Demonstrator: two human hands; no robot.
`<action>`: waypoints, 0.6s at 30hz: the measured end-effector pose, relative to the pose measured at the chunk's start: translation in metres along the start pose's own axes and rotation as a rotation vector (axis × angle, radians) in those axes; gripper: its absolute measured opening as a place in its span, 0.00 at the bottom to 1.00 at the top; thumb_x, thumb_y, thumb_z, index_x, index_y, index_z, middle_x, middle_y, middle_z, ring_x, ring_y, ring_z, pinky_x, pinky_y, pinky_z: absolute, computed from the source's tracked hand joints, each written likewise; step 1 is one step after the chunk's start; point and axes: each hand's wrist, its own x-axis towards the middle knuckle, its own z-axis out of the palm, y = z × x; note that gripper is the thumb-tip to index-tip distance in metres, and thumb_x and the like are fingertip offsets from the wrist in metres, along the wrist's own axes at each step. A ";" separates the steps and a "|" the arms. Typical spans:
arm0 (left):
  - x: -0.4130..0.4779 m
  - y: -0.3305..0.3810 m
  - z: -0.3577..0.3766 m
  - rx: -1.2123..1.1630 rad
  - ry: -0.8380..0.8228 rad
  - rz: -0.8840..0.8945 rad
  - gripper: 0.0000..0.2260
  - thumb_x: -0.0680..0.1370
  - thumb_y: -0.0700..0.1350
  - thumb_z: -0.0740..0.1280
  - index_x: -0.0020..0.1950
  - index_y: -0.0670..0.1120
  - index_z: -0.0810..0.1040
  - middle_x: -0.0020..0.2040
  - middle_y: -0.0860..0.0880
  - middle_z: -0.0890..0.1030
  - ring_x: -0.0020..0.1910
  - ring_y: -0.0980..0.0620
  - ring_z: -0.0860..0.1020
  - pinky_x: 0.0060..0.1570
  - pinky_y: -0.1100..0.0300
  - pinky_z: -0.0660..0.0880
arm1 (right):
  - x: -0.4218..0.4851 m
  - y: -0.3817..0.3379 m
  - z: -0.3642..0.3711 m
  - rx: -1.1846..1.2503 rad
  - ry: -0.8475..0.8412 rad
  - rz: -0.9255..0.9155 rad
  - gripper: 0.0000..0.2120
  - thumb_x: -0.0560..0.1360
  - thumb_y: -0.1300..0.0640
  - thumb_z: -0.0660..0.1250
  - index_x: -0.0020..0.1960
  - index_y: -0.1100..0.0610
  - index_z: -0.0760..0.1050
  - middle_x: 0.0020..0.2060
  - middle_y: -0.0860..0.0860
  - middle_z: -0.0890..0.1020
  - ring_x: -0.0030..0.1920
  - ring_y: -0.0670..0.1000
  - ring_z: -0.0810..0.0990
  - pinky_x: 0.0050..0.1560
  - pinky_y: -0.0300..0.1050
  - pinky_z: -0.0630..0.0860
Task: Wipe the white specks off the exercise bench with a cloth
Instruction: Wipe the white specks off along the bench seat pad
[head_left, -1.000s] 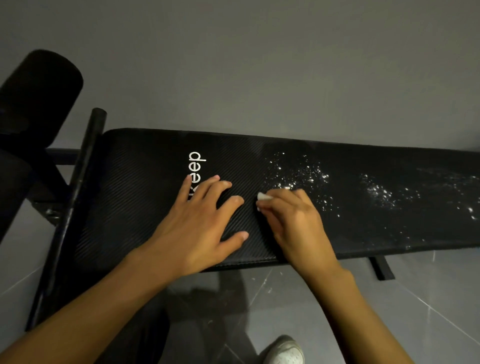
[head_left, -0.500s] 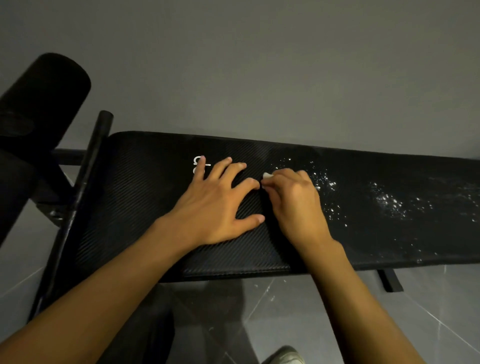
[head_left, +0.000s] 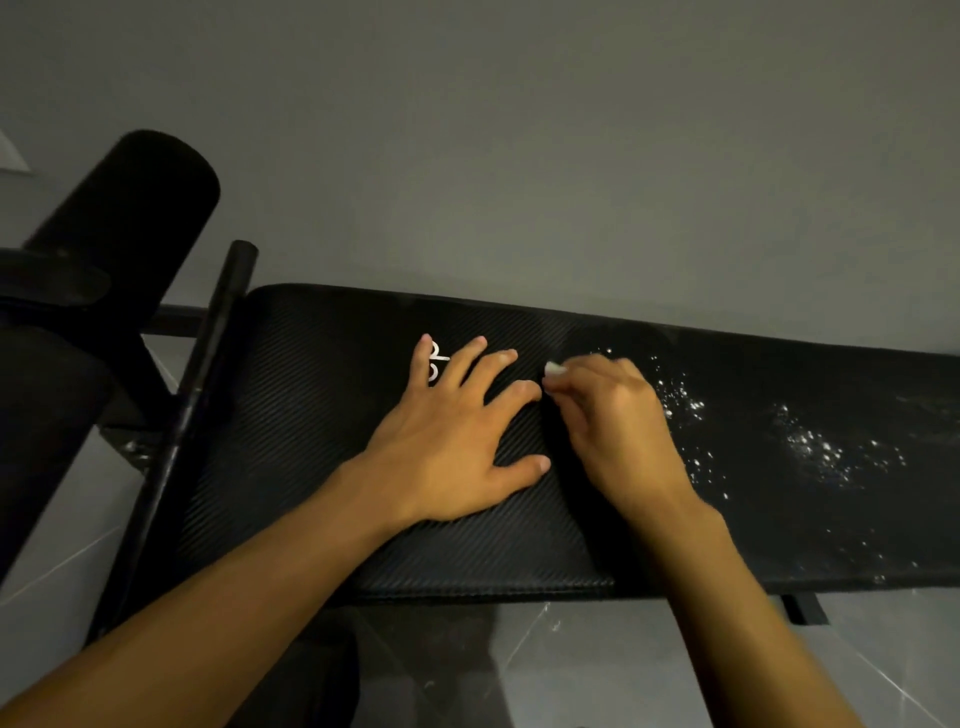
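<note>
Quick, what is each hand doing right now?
Left hand: open, fingers spread, flat on the bench, holding nothing.
Right hand: closed on a small white cloth, against the bench.

Dim, flat, greyish light throughout; the black bench (head_left: 779, 519) swallows most detail, though the white specks (head_left: 810, 447) at 3 o'clock glint brightly. Wide-angle bowing bends the edges, and the forearms at 6 o'clock look soft.
</note>
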 end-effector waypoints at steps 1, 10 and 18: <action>0.000 0.000 0.000 -0.006 0.002 -0.004 0.32 0.76 0.72 0.53 0.77 0.60 0.57 0.82 0.49 0.52 0.81 0.46 0.44 0.75 0.31 0.40 | -0.007 -0.003 -0.004 0.024 -0.019 -0.016 0.08 0.79 0.61 0.68 0.55 0.54 0.83 0.53 0.48 0.83 0.49 0.52 0.77 0.52 0.43 0.74; 0.001 -0.003 -0.002 -0.059 0.028 -0.014 0.29 0.76 0.72 0.55 0.74 0.62 0.60 0.81 0.51 0.54 0.81 0.48 0.45 0.76 0.33 0.40 | 0.080 0.010 0.011 0.017 0.007 0.061 0.06 0.79 0.60 0.68 0.52 0.59 0.83 0.50 0.55 0.85 0.52 0.58 0.82 0.54 0.54 0.79; 0.003 -0.003 -0.003 -0.066 0.057 -0.014 0.28 0.75 0.72 0.56 0.73 0.63 0.62 0.80 0.51 0.56 0.80 0.48 0.47 0.75 0.33 0.41 | 0.024 0.009 -0.017 0.040 -0.115 -0.023 0.06 0.78 0.58 0.69 0.53 0.54 0.84 0.51 0.50 0.84 0.52 0.53 0.79 0.55 0.48 0.76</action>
